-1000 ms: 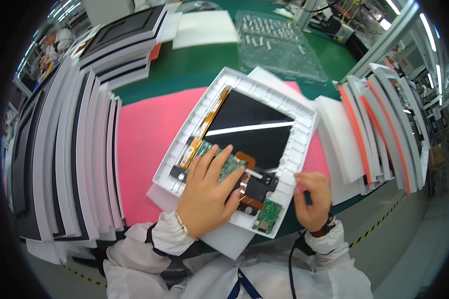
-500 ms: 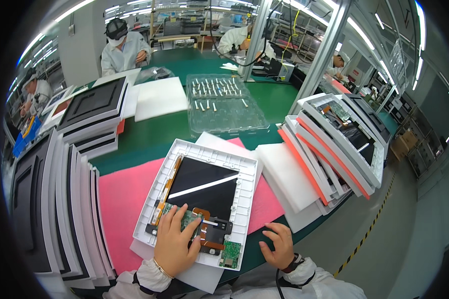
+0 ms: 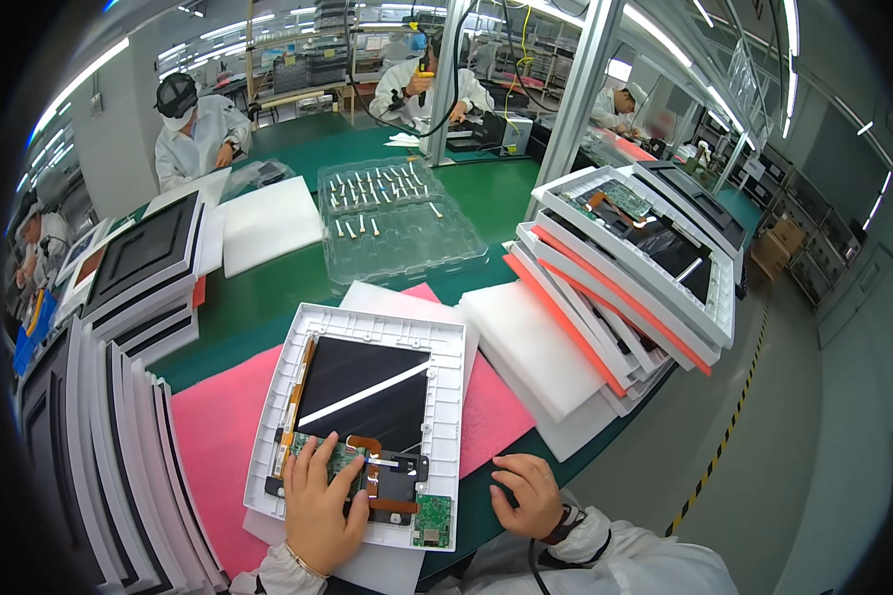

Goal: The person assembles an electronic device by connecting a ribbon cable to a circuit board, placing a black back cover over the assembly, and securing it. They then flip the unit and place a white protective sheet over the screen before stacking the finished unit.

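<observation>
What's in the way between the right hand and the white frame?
Nothing I can see. The right hand is just right of the white frame, with only green table showing between them. The left hand lies over a green circuit board inside the frame.

Ceiling lights (image 3: 81, 85): bright white tubes, far left and right, overexposed
Table (image 3: 268, 297): evenly lit, shadows soft
Tray (image 3: 407, 243): small glints on clear plastic
Far shelves (image 3: 298, 96): softer, fine detail lost
Left stack (image 3: 60, 421): bowed by the lens, darkening toward black corners
</observation>
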`<act>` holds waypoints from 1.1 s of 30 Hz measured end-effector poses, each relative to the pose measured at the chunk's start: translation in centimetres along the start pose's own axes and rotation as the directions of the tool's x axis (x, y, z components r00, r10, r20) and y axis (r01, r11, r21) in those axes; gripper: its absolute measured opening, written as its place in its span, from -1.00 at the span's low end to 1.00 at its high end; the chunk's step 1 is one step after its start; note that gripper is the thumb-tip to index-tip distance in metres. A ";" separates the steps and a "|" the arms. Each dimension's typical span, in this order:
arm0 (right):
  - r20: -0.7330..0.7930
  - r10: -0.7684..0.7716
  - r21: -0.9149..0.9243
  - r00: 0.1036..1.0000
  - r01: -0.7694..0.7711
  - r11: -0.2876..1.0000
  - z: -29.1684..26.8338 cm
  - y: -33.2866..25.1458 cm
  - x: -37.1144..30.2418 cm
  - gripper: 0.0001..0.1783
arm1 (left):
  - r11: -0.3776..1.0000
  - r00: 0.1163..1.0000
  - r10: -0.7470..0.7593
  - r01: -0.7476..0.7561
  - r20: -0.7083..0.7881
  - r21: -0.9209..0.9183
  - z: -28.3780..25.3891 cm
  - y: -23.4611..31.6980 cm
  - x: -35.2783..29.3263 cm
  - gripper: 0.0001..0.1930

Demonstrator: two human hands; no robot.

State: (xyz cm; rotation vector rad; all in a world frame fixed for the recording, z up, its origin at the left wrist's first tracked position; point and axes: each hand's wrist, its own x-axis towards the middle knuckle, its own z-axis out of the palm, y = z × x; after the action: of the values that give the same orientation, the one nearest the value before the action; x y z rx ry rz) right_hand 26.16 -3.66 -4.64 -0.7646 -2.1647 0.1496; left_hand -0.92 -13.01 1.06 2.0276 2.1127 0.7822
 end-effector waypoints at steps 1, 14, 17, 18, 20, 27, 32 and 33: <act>-0.009 -0.006 0.001 1.000 0.006 1.000 0.0 -0.1 0.0 -0.72 | 1.000 1.000 -0.004 0.004 0.009 0.003 -0.1 0.1 -0.1 -0.58; -0.029 -0.020 -0.012 0.999 0.020 1.000 -0.1 -0.2 0.4 -0.76 | 1.000 1.000 -0.008 0.008 0.011 0.009 0.0 0.3 0.1 -0.60; -0.017 -0.024 -0.016 1.000 0.024 1.000 -0.3 -0.3 0.4 -0.76 | 1.000 1.000 -0.002 0.002 0.017 0.011 -0.2 0.4 0.1 -0.60; -0.017 -0.026 -0.020 1.000 0.026 0.999 -0.2 -0.3 0.4 -0.76 | 1.000 1.000 0.001 -0.001 0.018 0.010 -0.2 0.3 0.1 -0.60; -0.019 -0.033 -0.018 0.999 0.032 0.999 -0.2 -0.2 0.1 -0.75 | 1.000 1.000 0.003 -0.003 0.009 0.007 -0.1 0.3 -0.1 -0.60; -0.053 -0.024 -0.035 0.998 0.022 0.999 0.2 -0.1 0.0 -0.75 | 1.000 1.000 0.012 -0.012 -0.003 -0.005 -0.3 0.2 0.1 -0.60; -0.049 -0.035 -0.043 0.998 0.033 0.999 0.3 -0.1 0.2 -0.75 | 0.999 0.999 0.042 -0.042 -0.032 -0.017 -0.3 -0.1 0.4 -0.59; -0.044 -0.041 -0.041 0.998 0.040 0.998 0.2 0.0 0.3 -0.75 | 0.999 0.999 0.039 -0.040 -0.036 -0.011 -0.4 0.0 0.3 -0.59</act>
State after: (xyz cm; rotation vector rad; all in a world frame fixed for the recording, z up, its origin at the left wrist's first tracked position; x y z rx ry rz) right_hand 25.85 -3.48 -4.54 -0.7393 -2.1445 0.0678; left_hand -1.07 -12.81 1.50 2.0704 2.0873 0.8415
